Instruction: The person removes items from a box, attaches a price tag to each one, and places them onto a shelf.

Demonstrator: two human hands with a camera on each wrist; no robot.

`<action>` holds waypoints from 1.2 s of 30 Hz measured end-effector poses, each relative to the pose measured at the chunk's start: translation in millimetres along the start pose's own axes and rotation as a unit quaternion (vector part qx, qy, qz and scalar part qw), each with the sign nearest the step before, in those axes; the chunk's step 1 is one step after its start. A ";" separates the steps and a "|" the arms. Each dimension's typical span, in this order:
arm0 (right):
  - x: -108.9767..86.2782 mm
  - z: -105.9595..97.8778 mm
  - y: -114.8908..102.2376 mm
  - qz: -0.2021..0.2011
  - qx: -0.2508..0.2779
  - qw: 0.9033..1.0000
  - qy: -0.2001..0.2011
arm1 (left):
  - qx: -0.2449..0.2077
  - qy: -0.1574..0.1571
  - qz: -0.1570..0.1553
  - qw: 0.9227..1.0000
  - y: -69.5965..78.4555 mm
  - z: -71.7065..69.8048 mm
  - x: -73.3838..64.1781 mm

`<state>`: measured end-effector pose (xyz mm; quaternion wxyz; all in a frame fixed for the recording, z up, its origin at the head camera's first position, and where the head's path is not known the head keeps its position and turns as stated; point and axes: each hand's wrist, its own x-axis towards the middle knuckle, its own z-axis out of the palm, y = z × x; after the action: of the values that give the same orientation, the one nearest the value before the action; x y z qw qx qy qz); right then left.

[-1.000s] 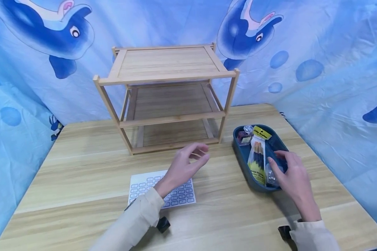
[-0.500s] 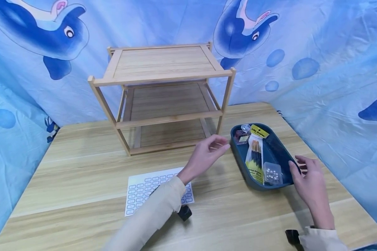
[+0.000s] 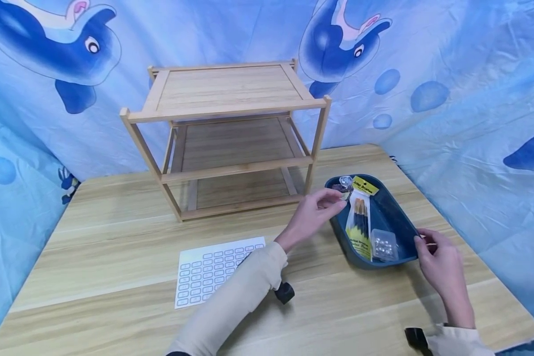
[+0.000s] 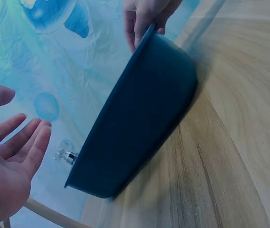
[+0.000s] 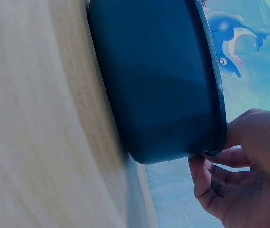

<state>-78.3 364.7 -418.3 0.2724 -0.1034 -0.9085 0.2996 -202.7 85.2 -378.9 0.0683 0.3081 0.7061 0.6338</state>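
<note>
A dark blue plastic tub (image 3: 393, 215) stands on the table's right side. In it lie a pack of artist brushes (image 3: 360, 225), a clear box of silvery beads (image 3: 384, 245) and a small perfume bottle (image 3: 345, 183) with a clear stopper. My right hand (image 3: 442, 262) pinches the tub's near right rim between thumb and fingers, as the right wrist view shows. Over the tub's left rim, beside the perfume bottle, hovers my left hand (image 3: 315, 216). Its thumb and fingers stand apart with nothing between them in the left wrist view. In the head view it partly covers the bottle.
A three-tier wooden rack (image 3: 231, 94) stands at the back, left of the tub. Under my left forearm a white sheet of printed labels (image 3: 204, 277) lies on the wooden table (image 3: 93, 247). A blue curtain with dolphins (image 3: 249, 34) hangs behind.
My left hand has moved right, from in front of the rack to the tub's left rim. The right hand has moved from over the tub's inside to gripping its near right rim.
</note>
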 end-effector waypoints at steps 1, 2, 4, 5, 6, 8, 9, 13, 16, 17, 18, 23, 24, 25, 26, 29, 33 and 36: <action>-0.3 0.3 0.6 0.005 0.006 1.000 0.000 | 0.002 -0.001 0.003 1.000 -0.6 1.7 1.8; -0.6 0.4 1.1 0.011 0.013 1.000 0.000 | 0.004 -0.002 0.005 1.000 -1.1 3.1 3.2; -1.5 -0.1 2.6 0.024 0.026 0.999 -0.004 | 0.010 -0.001 0.003 1.000 -2.4 5.6 5.5; -2.3 -0.7 3.3 0.032 0.032 0.999 -0.007 | 0.013 -0.001 0.000 1.000 -3.4 6.6 6.6; -2.9 -1.4 3.7 0.039 0.038 0.998 -0.011 | 0.014 -0.001 -0.004 1.000 -4.2 7.7 7.7; -3.9 -2.8 4.2 0.050 0.044 0.998 -0.016 | 0.017 0.000 -0.012 1.000 -5.2 9.4 9.4; -4.2 -3.3 4.3 0.055 0.047 0.997 -0.017 | 0.018 0.001 -0.015 1.000 -5.6 10.2 10.2; -4.4 -3.4 3.0 0.078 0.074 0.994 -0.014 | 0.022 0.002 -0.025 0.999 -6.7 13.0 13.7; -4.2 -2.2 1.4 0.096 0.104 0.990 -0.017 | 0.028 0.004 -0.026 0.999 -7.8 15.3 16.0; -3.9 -1.8 0.9 0.102 0.113 0.988 -0.019 | 0.032 0.005 -0.024 0.999 -8.3 16.3 16.8; -3.7 -1.4 0.6 0.108 0.122 0.986 -0.021 | 0.037 0.005 -0.021 0.999 -8.3 17.4 17.5; -2.1 0.2 1.2 0.128 0.148 0.980 -0.023 | 0.063 0.007 -0.010 0.998 -8.4 25.0 21.9; -1.8 0.6 1.8 0.132 0.152 0.979 -0.023 | 0.069 0.007 -0.012 0.998 -8.2 26.8 22.8; -1.6 0.8 2.4 0.135 0.155 0.978 -0.022 | 0.076 0.004 -0.016 0.997 -8.3 28.5 23.8; -1.6 0.9 2.4 0.136 0.157 0.978 -0.021 | 0.083 0.001 -0.022 0.996 -8.3 30.4 25.1; -2.6 0.4 2.8 0.139 0.158 0.977 -0.019 | 0.143 -0.015 -0.031 0.989 -10.4 36.5 31.5; -5.5 -0.2 3.9 0.135 0.160 0.978 -0.019 | 0.295 -0.043 -0.020 0.954 -13.5 45.2 39.1; -7.3 -0.5 6.0 0.137 0.165 0.976 -0.020 | 0.399 -0.070 -0.007 0.914 -14.9 51.4 40.4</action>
<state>-71.8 367.3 -424.7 0.2242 -0.1750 -0.8288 0.4819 -215.2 150.1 -390.6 -0.0071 0.3483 0.8959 0.2756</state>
